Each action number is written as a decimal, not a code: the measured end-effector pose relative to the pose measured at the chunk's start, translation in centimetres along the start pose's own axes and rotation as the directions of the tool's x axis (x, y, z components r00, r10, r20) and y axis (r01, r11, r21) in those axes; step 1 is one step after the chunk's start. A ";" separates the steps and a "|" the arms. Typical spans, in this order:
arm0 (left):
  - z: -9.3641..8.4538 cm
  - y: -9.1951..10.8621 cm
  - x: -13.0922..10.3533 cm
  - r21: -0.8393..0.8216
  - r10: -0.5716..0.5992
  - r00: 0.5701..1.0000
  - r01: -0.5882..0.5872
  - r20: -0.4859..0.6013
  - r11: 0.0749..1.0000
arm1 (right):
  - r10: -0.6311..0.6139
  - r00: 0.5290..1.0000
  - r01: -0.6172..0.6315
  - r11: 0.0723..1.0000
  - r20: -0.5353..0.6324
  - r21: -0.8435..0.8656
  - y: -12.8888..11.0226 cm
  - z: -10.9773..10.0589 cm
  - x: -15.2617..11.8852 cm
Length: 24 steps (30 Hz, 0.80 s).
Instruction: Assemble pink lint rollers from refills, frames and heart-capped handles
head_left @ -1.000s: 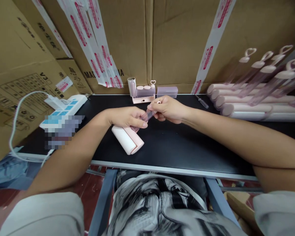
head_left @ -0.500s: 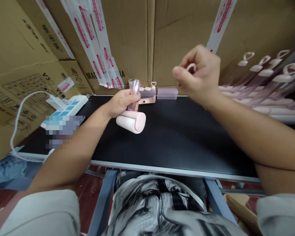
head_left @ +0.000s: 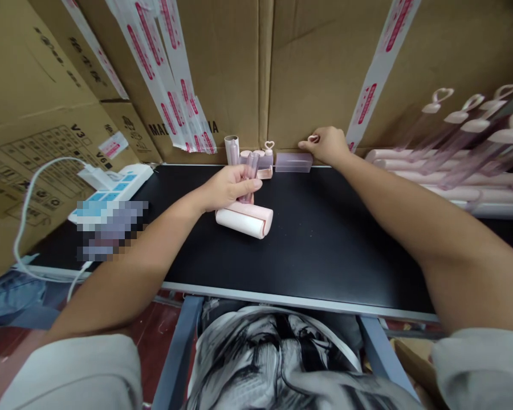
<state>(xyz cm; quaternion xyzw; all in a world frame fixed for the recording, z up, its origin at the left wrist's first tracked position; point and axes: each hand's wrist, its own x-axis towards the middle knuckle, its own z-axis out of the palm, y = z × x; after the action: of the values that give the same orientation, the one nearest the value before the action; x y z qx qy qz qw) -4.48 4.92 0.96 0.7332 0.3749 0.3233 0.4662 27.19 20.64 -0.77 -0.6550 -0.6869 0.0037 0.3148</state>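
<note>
My left hand (head_left: pixel 227 187) is closed around the translucent pinkish handle tube (head_left: pixel 252 164) of what looks like a lint roller. Its pink-and-white roller body (head_left: pixel 244 220) hangs just below my fingers, low over the table. Over by the back edge, my right hand (head_left: pixel 328 146) pinches a pink heart-shaped loop end (head_left: pixel 313 138); the rest of that piece is hidden in the fingers. Right below those fingers lies a translucent purple box (head_left: pixel 293 163). Behind my left hand are a clear tube (head_left: pixel 231 148), a pink heart-loop cap (head_left: pixel 269 148) and a small pink shell (head_left: pixel 265 172).
At the right lie several finished-looking pink rollers (head_left: pixel 444 165) with purple handles and heart loops. A white power strip (head_left: pixel 111 196) with a cable sits on the left. Cardboard (head_left: pixel 316 68) walls the back of the black table (head_left: pixel 290 256).
My left hand has carried the roller to the right and slightly down. My right hand has dropped to the back edge beside the purple box, still pinching the heart loop.
</note>
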 end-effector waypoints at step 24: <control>0.5 0.5 -0.4 -0.041 0.012 1.000 -0.013 -0.024 0.999 | -0.009 0.998 0.015 0.994 -0.055 0.112 0.2 1.8 -2.7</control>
<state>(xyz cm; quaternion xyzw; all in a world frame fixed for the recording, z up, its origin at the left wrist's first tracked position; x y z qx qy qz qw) -4.10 4.20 1.19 0.7219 0.3688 0.3427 0.4747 26.41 18.92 -3.46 -0.6318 -0.6809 0.0227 0.3697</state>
